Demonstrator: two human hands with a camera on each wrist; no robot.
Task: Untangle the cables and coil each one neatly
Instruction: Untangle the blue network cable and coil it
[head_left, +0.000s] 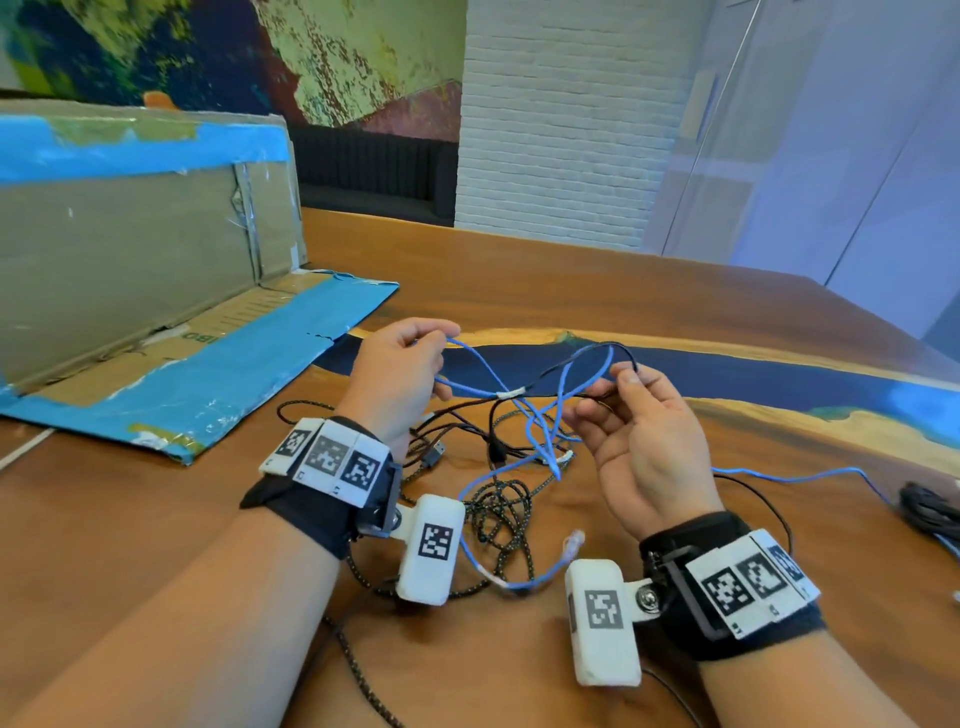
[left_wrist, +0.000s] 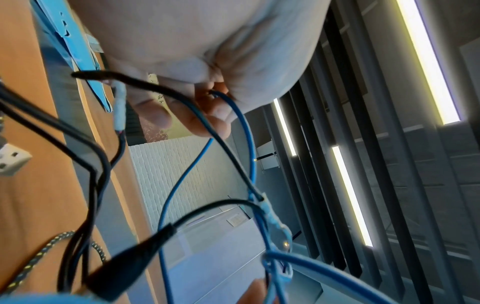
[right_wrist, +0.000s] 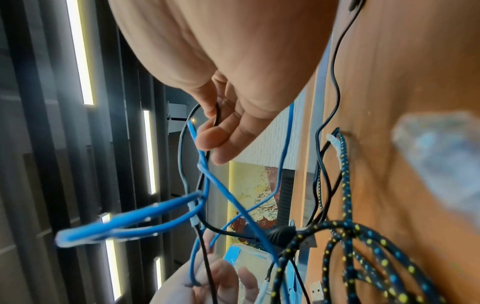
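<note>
A tangle of cables lies on the wooden table: a thin blue cable, a thin black cable and a braided black-and-yellow cable. My left hand is raised above the pile and pinches a loop of the blue cable between thumb and fingers. To its right, my right hand pinches the black cable at the fingertips. Blue and black strands cross between the hands, joined by a white tape wrap. The braided cable stays on the table.
An opened cardboard box with blue tape stands at the left. A dark cable bundle lies at the right edge, with the blue cable trailing toward it. A clear plug end and a USB plug lie in the pile.
</note>
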